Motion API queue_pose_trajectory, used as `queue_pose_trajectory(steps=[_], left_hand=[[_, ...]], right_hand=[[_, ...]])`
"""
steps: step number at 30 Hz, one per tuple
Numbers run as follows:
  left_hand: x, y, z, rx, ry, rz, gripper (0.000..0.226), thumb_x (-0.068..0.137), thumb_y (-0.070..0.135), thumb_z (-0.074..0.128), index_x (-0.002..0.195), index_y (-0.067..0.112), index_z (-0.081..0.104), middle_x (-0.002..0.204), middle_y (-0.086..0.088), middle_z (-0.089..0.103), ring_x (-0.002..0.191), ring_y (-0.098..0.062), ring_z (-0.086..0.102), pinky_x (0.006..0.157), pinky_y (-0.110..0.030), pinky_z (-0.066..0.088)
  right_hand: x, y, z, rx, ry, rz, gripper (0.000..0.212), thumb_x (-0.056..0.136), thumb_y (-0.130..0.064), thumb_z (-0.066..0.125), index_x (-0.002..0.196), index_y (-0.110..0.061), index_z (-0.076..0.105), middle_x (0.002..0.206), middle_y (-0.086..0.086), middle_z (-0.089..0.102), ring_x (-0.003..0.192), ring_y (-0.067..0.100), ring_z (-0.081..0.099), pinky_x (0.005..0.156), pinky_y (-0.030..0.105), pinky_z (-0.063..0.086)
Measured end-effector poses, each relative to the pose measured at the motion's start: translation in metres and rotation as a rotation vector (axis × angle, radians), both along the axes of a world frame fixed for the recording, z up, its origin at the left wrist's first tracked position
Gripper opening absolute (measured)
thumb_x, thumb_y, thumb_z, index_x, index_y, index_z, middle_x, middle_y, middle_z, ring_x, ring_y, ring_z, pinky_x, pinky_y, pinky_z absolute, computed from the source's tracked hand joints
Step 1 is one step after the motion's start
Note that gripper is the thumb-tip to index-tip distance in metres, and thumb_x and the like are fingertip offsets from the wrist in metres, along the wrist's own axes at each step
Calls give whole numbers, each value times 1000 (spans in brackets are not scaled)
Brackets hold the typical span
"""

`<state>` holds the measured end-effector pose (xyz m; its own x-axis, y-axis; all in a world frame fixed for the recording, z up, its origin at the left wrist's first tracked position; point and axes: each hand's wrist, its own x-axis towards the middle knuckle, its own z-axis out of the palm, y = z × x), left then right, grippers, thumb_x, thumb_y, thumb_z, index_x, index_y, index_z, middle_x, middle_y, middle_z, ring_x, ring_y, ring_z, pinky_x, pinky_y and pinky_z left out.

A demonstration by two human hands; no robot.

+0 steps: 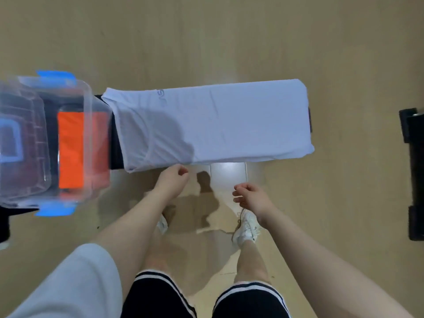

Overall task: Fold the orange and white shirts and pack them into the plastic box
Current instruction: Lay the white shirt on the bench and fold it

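Beyond both hands, a white shirt (213, 125) lay folded long on the tabletop (115, 143).
Left hand (172, 181) and right hand (251, 195) hung loosely curled, holding nothing; orange shirt (70, 150) sat in the box (88, 106) leftward.

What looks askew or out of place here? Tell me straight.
Nothing is spilled or damaged. The white shirt lies in a long strip whose collar end sits slightly skewed toward the plastic box. The orange shirt is already inside the box. Both hands hover empty beside the white shirt.
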<state>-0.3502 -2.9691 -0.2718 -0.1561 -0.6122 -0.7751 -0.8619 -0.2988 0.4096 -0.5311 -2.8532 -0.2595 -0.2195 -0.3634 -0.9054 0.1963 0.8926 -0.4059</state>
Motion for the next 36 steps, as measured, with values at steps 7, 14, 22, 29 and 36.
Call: queue_pose_trajectory(steps=[7, 14, 22, 29, 36], left_hand=[[-65, 71, -100, 316, 395, 1201, 46, 95, 15, 45, 139, 14, 31, 126, -9, 51, 105, -18, 56, 91, -32, 44], [-90, 53, -170, 295, 846, 1373, 31, 88, 6, 48, 115, 19, 40, 103, 5, 59, 111, -11, 50, 109, -35, 22], [-76, 64, -164, 299, 849, 1333, 12, 96, 21, 43, 96, 23, 55, 95, 7, 68, 97, -12, 60, 96, -31, 41], [-55, 95, -106, 314, 599, 1383, 12, 92, 15, 54, 102, 16, 59, 98, 0, 67, 85, -16, 65, 71, -29, 57], [-33, 79, -33, 246, 313, 1453, 10, 90, 22, 58, 99, 18, 53, 79, 4, 58, 64, -11, 54, 41, -14, 46]], right_hand=[[-85, 20, -81, 58, -70, -275, 18, 97, -18, 42, 111, -12, 51, 91, 1, 60, 83, 16, 57, 83, 28, 47], [-86, -12, -161, -98, -391, -654, 17, 91, -24, 52, 76, -17, 55, 89, -2, 52, 95, 15, 53, 82, 25, 44], [-79, -17, -152, -198, -487, -893, 17, 90, -16, 52, 76, -14, 60, 74, -2, 69, 76, 12, 68, 88, 31, 51], [-59, 15, -96, -2, -191, -913, 13, 90, -19, 54, 77, -19, 58, 60, -6, 65, 65, 9, 53, 68, 20, 44], [-49, 20, -43, 99, -217, -956, 13, 91, -13, 53, 79, -13, 56, 77, 1, 57, 69, 12, 54, 56, 21, 56]])
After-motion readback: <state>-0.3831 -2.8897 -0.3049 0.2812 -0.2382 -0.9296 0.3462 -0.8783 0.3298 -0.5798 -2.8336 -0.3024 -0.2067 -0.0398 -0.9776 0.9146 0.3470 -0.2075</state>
